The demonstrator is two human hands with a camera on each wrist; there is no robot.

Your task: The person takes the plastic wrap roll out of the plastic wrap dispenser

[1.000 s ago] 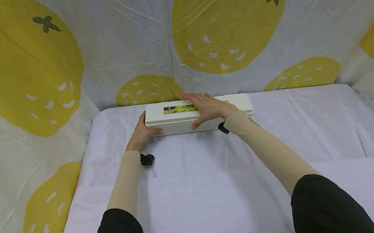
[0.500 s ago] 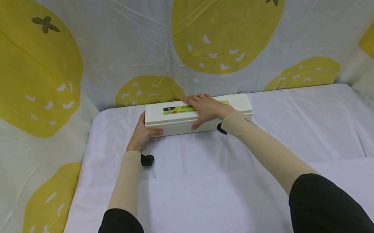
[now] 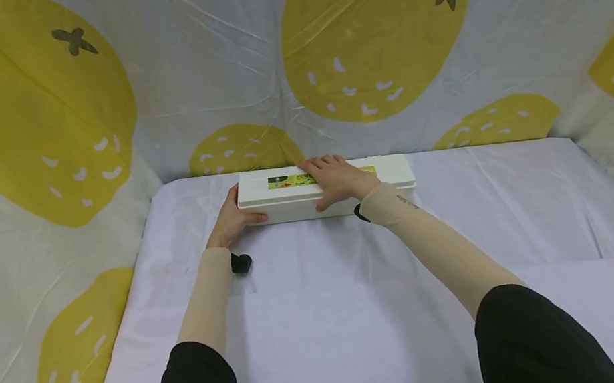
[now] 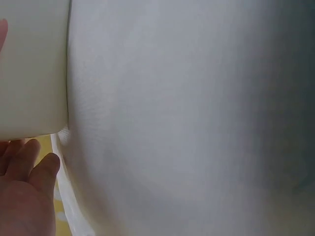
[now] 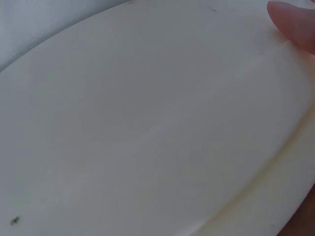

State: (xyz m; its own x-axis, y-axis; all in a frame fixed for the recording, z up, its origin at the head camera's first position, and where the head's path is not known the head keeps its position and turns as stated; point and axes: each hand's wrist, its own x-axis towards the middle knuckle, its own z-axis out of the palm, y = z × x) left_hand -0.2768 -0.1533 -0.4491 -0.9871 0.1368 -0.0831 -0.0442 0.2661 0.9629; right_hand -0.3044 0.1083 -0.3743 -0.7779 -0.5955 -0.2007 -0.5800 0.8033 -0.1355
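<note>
1. Item: you have a long white box [image 3: 288, 210] on the white-covered table [image 3: 333, 349], just above the centre of the head view, with the printed backdrop [image 3: 209, 45] close behind. Its lid [image 3: 391, 167] is on.
2. Left grip [image 3: 234, 219]: clasped around the box's left end, your thumb on the front wall, your fingers by the end face.
3. Right grip [image 3: 340, 180]: spread, your fingers laid over the lid and thumb against the front. Whether your fingertips hook the back edge, I cannot tell.
4. Handling: the box looks like foam, so expect it to be light and stiff, liable to dent or chip. Contents are unseen; actual weight is unconfirmed.
5. Hold: to shift it, you would do best low on both ends; for the lid alone, take its protruding rim.
6. Finish: matt, smooth walls, softly rounded corners, a dark speck [image 5: 15, 221] at the lower left of the right wrist view. A yellow-green label [image 3: 288, 181] is partly hidden beneath your fingers.
</note>
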